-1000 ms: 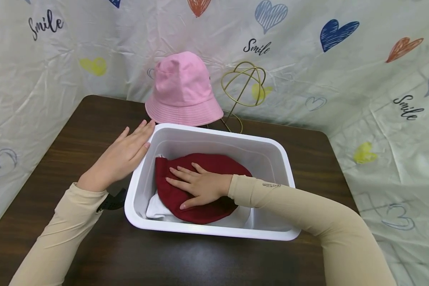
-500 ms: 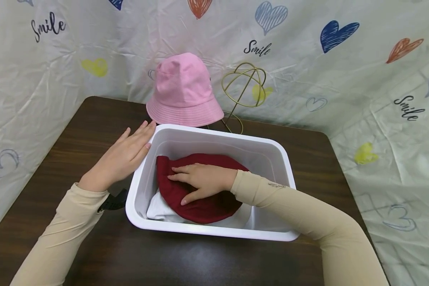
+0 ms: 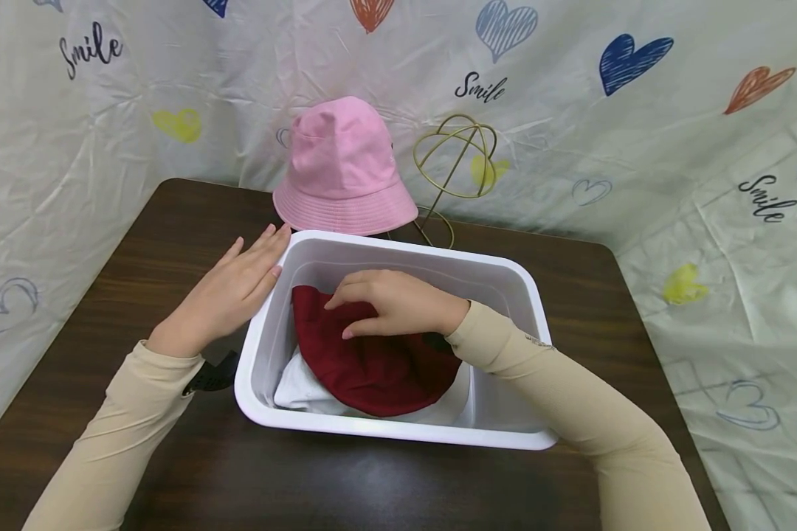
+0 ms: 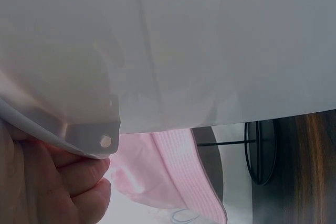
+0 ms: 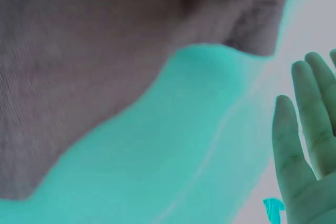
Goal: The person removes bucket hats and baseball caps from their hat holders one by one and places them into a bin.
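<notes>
A dark red cloth piece (image 3: 378, 376) with a rounded edge lies in a white plastic bin (image 3: 398, 434), over some white fabric (image 3: 305, 387). My right hand (image 3: 398, 302) hovers above the far part of the red cloth, fingers slightly bent and holding nothing. In the discoloured right wrist view its fingers (image 5: 296, 156) are spread beside the cloth (image 5: 94, 66). Along the bin's left rim rests my left hand (image 3: 229, 291), fingers straight. The left wrist view has its fingertips (image 4: 89, 182) just under the rim corner.
Behind the bin stands a pink bucket hat (image 3: 345, 169), and right of it a bare gold wire hat stand (image 3: 454, 158). All of this is on a dark wooden table (image 3: 372, 487). A white curtain (image 3: 398, 44) printed with hearts hangs close behind.
My right hand has lifted off the red cloth, its fingers going from flat and spread to bent, and has moved toward the bin's far side. The left hand has stayed put.
</notes>
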